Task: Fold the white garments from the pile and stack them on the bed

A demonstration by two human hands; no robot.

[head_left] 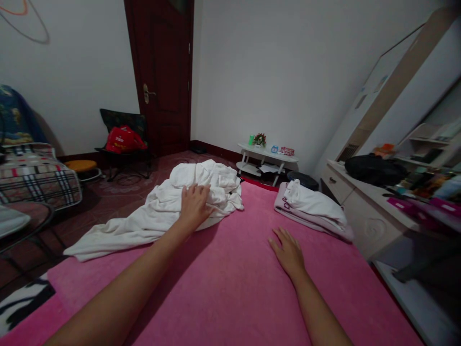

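Note:
A crumpled white garment (158, 211) lies spread across the far left of the pink bed cover (234, 288), one end trailing off the left edge. My left hand (194, 206) rests on the heap, fingers curled into the cloth. My right hand (286, 252) lies flat on the pink cover, fingers apart, holding nothing. A folded stack of white and pale pink cloth (311, 209) sits at the bed's far right corner, beyond my right hand.
A white dresser (363, 211) with a black bag (374, 169) and small items stands to the right. A small white side table (266, 158) is by the far wall. A dark door (163, 77), a chair with a red bag (124, 139) and a plaid-covered seat (36, 180) stand left.

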